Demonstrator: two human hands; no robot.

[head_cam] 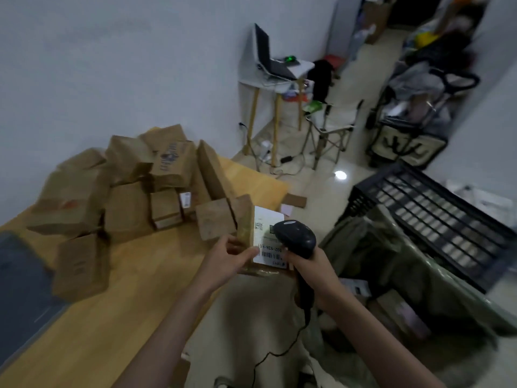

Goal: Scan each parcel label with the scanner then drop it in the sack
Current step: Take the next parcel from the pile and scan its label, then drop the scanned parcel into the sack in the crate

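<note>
- Head view, hands: left hand (pixel 228 257) is pinching the near edge of a brown parcel (pixel 253 242) at the corner of the wooden table (pixel 117 298), thumb lying on its white label (pixel 268 239); right hand (pixel 313 271) is wrapping round the grip of a black corded scanner (pixel 296 237), whose head is hovering just over the label.
- Head view, surroundings: olive sack (pixel 405 278) is gaping open on the floor to the right, beside a black plastic crate (pixel 436 222); a heap of unscanned brown parcels (pixel 120 189) is sitting further back on the table.
- Risks, as a judgement: the thumb is sitting close to the barcode and could be blocking the read; the scanner may be hanging too near to catch the whole code; the light pinch could be letting the parcel slip off the table corner before it reaches the sack; the trailing cable (pixel 279 351) could be snagging on the sack's rim.
- Hard to make out: the scanner head is hiding part of the label; no scan beam is showing; the trigger finger is out of sight; the sack's contents are dim and blurred.
</note>
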